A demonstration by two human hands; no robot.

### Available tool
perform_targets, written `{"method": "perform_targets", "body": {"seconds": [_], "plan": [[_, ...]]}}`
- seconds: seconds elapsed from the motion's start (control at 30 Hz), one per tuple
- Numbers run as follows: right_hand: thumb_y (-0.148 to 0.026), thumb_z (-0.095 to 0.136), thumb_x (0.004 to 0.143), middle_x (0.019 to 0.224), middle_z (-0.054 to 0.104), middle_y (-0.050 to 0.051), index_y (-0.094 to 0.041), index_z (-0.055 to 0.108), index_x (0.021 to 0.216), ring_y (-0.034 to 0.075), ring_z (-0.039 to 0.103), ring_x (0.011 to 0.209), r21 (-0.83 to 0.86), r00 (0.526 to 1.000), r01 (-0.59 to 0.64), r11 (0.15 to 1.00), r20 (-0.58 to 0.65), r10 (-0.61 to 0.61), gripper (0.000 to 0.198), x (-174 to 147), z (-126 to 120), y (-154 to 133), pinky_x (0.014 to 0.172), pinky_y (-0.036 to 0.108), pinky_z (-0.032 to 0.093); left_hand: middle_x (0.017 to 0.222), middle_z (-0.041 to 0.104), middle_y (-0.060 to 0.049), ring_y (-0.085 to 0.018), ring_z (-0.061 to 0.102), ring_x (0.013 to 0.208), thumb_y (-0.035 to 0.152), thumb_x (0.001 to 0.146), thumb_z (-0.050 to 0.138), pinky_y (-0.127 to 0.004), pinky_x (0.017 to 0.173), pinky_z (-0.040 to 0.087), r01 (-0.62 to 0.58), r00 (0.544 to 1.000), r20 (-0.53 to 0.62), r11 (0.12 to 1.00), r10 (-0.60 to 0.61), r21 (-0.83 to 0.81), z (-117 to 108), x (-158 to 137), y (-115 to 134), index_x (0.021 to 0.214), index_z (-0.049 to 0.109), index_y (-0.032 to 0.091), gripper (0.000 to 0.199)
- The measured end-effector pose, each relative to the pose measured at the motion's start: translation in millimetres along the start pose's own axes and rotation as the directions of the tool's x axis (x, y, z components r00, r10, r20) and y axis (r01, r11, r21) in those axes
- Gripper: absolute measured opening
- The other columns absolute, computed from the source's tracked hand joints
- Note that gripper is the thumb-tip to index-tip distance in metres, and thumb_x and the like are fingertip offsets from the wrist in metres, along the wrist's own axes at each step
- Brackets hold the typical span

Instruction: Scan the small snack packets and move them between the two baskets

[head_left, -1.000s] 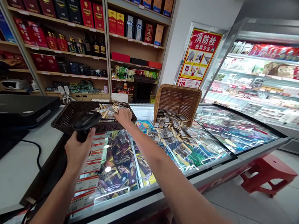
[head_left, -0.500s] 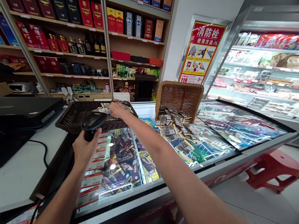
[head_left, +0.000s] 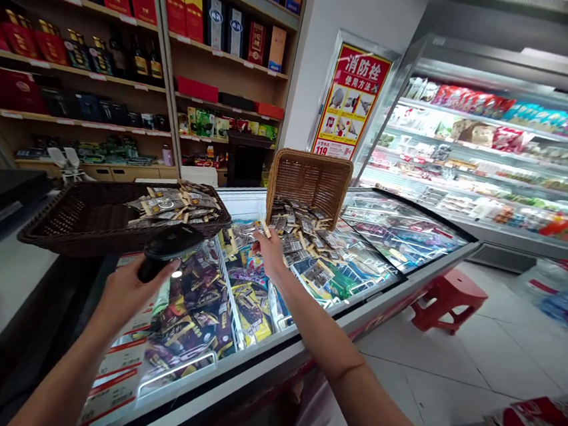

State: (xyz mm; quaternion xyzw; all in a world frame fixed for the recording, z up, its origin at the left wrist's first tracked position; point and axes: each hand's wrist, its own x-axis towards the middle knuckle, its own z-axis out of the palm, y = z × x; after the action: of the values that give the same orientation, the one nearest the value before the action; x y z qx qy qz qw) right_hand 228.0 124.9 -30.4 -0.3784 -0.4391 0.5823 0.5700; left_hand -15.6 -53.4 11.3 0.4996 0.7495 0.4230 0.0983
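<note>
Faces tall shelves of boxes and bottles, beyond both hands and mostly to the left. Sees a lit refrigerated case far beyond the right hand, on its right side, stocked with packaged goods. Stands at a glass-topped freezer spread below both hands, with bagged goods showing through. Has a white table left of the left hand, and a red stool on the floor well right of the right hand. Has a dark wicker basket ahead of the left hand and further left, upright, and a light brown basket just beyond the right hand, tipped on its side, mouth facing back. Grips a black scanner in the left hand. Pinches a small packet in the fingertips of the right hand, apart from the left. Finds more packets heaped in the dark wicker basket, and loose packets spilling from the light brown basket onto the glass.
</note>
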Motion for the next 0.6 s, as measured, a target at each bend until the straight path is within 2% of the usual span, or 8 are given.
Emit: {"method": "perform_targets", "body": {"seconds": [0.13,0.2,0.3,0.43,0.6], "plan": [[-0.034,0.075,0.086,0.053,0.053,-0.011,-0.026,0.061,0.104,0.014,0.053,0.046,0.032,0.998,-0.033,0.999,-0.055,0.035,0.024,-2.9,-3.7,6.6,0.047,0.024,0.037,0.059,0.057,0.0,-0.02,0.05,0.06,0.088,0.066,0.068,-0.03,0.056,0.037,-0.11,0.967,0.227,0.994,0.111,-0.017,2.1,-9.8,17.6,0.076,0.07,0.023,0.065],[-0.033,0.074,0.087,0.052,0.053,-0.011,-0.025,0.063,0.107,0.014,0.052,0.046,0.035,0.998,-0.028,0.999,-0.056,0.03,0.025,-4.8,-3.0,4.3,0.046,0.024,0.036,0.061,0.058,0.0,-0.02,0.05,0.062,0.087,0.067,0.067,-0.03,0.057,0.037,-0.139,0.951,0.277,0.99,0.137,-0.013,3.5,-12.7,22.9,0.077,0.071,0.022,0.066],[-0.032,0.074,0.088,0.054,0.053,-0.011,-0.025,0.063,0.106,0.014,0.053,0.047,0.043,0.997,-0.026,0.999,-0.07,0.029,0.023,-8.4,-5.1,-0.5,0.046,0.025,0.035,0.063,0.06,-0.001,-0.02,0.052,0.064,0.087,0.069,0.065,-0.031,0.059,0.039,-0.153,0.947,0.284,0.988,0.148,-0.004,5.3,-14.4,25.1,0.078,0.07,0.022,0.066],[-0.031,0.076,0.089,0.057,0.054,-0.011,-0.026,0.062,0.103,0.014,0.057,0.05,0.027,0.998,-0.043,0.999,-0.054,0.045,0.02,-13.3,-9.2,-5.2,0.047,0.025,0.037,0.056,0.051,0.002,-0.018,0.045,0.058,0.085,0.07,0.066,-0.03,0.055,0.034,-0.149,0.953,0.265,0.989,0.145,-0.005,6.2,-15.2,21.6,0.068,0.06,0.025,0.06],[-0.031,0.078,0.091,0.057,0.053,-0.011,-0.026,0.06,0.102,0.014,0.057,0.05,0.011,0.997,-0.056,0.998,-0.058,0.057,0.021,-16.0,-10.3,-7.7,0.047,0.025,0.037,0.055,0.051,0.002,-0.017,0.045,0.055,0.082,0.071,0.071,-0.029,0.051,0.031,-0.116,0.942,0.313,0.992,0.123,-0.041,7.6,-17.4,21.7,0.067,0.056,0.027,0.057]]}}
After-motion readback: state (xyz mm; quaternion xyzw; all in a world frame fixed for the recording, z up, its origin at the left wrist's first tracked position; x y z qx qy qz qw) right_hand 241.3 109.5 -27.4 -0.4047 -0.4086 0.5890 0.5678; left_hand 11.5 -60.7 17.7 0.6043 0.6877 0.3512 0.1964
